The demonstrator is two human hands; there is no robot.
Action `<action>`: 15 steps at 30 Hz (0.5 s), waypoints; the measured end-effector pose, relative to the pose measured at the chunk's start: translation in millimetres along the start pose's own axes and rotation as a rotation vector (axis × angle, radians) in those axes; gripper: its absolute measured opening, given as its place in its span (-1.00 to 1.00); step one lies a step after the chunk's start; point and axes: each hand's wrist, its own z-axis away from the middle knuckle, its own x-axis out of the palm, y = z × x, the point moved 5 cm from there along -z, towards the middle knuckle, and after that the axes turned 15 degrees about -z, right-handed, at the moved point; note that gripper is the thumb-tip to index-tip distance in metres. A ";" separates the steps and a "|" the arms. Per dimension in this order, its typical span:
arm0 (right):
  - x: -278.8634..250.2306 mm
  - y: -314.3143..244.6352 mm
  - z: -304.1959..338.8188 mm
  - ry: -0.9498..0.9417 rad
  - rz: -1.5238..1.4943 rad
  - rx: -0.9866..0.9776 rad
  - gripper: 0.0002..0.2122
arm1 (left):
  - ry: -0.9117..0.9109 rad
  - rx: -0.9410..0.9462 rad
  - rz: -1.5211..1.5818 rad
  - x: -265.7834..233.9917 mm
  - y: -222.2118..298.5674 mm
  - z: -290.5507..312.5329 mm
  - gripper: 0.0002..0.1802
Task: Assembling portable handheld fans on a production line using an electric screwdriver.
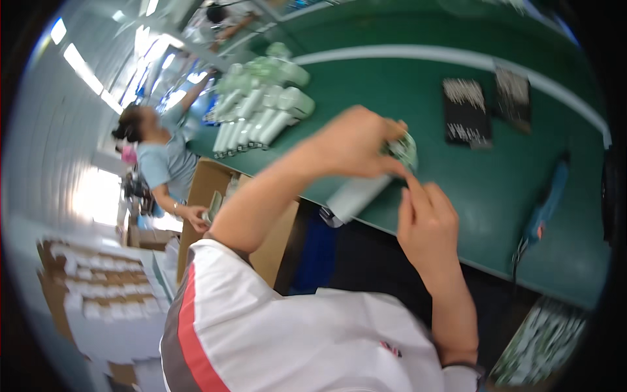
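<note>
A handheld device with a white handle [358, 198] and a rounded pale green head [407, 151] lies tilted at the green bench's front edge. My left hand [358, 140] reaches across it, its fingers closed about the head and covering much of it. My right hand [428, 219] is just to the right, thumb and fingers drawn together by the left fingertips. Whatever sits between those right fingers is too small or blurred to make out.
Several similar white and green devices [261, 108] are heaped at the back left. Two dark trays of screws [465, 124] and a blue electric screwdriver [550, 199] lie on the bench [483, 189] to the right. A cardboard box [277, 245] stands by a co-worker [163, 157] at left.
</note>
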 end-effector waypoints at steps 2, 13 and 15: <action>2.9 -3.4 -21.3 0.044 0.001 -0.036 -0.81 | 0.019 -0.087 -0.060 -7.0 -6.8 -7.7 -0.41; -5.7 11.0 -79.2 0.013 -0.091 0.135 -0.83 | 0.099 -0.310 -0.005 -6.3 2.9 1.6 -0.76; -7.9 33.5 -84.6 -0.005 -0.142 0.291 -0.82 | 0.097 -0.315 0.055 -7.8 2.2 1.0 -0.76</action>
